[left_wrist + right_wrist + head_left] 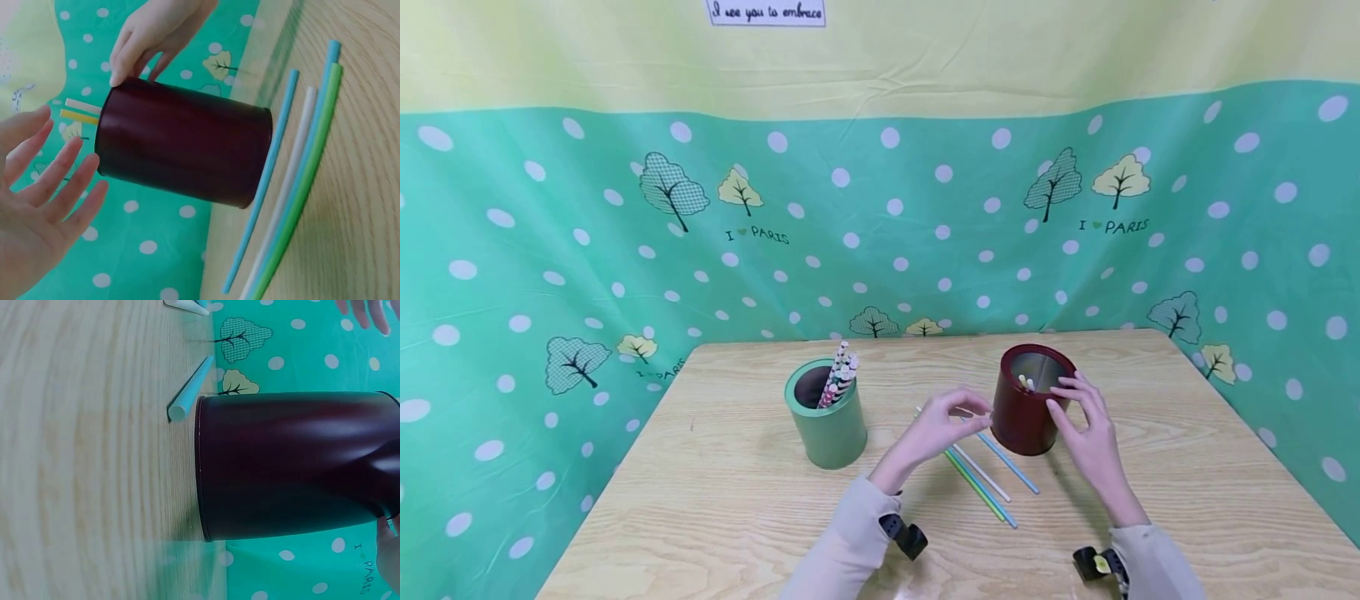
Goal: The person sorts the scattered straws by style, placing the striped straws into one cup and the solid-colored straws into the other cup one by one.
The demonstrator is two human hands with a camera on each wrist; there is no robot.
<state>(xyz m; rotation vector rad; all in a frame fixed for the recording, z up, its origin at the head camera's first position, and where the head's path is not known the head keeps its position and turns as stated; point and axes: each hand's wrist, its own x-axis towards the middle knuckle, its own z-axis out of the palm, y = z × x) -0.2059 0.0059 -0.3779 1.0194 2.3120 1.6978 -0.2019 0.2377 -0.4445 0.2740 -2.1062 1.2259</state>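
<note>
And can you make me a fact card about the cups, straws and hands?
Dark red cup: upright; yellow straw and pale straw inside
Green cup: upright; bunch of patterned straws inside
Lying on wooden table: two blue straws, one white straw, one green straw
Left hand: beside dark red cup, fingers spread, nothing seen in it
Right hand: holds dark red cup near its rim
Backdrop: dotted green cloth with trees

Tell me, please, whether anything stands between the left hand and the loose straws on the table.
Nothing visible does: the left hand hovers above the straws, and the dark red canister stands beside them.
</note>
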